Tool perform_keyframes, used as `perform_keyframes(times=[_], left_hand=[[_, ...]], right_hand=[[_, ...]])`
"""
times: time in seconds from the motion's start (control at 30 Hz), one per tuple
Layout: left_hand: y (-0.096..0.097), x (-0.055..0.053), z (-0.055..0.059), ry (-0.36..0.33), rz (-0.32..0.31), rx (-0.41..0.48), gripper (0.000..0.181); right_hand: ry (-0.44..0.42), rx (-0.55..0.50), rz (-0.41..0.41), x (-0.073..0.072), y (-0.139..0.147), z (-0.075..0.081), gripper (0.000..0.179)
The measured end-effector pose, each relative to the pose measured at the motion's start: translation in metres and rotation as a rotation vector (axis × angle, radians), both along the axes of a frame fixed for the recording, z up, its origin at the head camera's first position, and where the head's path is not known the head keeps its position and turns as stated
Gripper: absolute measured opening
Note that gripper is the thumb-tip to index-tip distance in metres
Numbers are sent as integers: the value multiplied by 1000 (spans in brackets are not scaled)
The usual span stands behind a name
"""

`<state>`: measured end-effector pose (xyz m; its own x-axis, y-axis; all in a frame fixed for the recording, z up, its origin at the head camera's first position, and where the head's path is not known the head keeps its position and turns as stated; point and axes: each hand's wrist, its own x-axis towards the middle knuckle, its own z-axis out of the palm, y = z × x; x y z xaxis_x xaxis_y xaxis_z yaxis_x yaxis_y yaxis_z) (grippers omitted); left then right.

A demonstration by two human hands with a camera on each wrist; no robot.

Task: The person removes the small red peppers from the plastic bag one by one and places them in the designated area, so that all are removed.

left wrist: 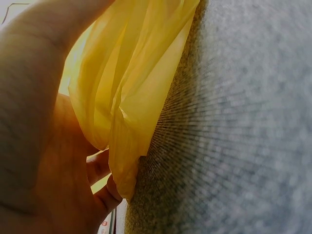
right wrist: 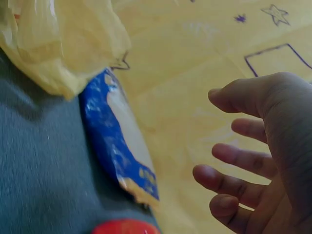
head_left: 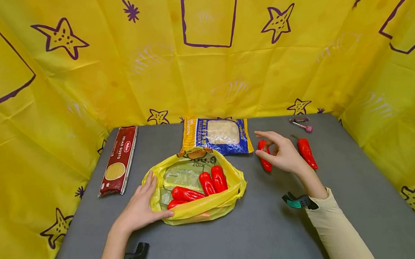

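Left hand (head_left: 141, 209) sits nearest, at the near-left rim of the yellow bag (head_left: 211, 207) on the grey counter (head_left: 262, 228); fingers mostly straight, thumb pressed along the rim, holding the mouth down and open. Left wrist view confirms plastic folded against the palm. Bag holds four red peppers (head_left: 210, 184), lying loosely side by side. Right hand (head_left: 282, 155) hovers over a loose pepper (head_left: 264, 161) just right of the bag; fingers spread and slightly curled, gripping nothing, right wrist view shows clear gaps between them. Second loose pepper (head_left: 307, 153) lies just beyond that hand, apart from the first. Judgement: to do this well, come down over the pepper's middle, close thumb against fingers across its width, not at the tapered tip, since the skin looks glossy and could slip. Keep the thumb pinning the bag rim so the mouth doesn't collapse. Also on the counter: blue-and-yellow packet (head_left: 216, 135) behind the bag, touching its far edge; pasta pack (head_left: 119, 159) at left; small lollipop (head_left: 301, 123) at far right.
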<state>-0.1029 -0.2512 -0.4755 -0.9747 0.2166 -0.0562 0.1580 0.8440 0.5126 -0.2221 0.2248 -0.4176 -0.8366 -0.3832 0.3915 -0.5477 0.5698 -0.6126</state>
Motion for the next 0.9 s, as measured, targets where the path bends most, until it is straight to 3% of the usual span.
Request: perform_keyframes(times=[0.33,0.9], left_hand=[[-3,-4,3,11,-2,3,138],[-2,-2,-2,1,0,12,138]], right_hand=[[-13,18,160,-17,-50,9,61],[-20,114,381,-27,-127,26,56]])
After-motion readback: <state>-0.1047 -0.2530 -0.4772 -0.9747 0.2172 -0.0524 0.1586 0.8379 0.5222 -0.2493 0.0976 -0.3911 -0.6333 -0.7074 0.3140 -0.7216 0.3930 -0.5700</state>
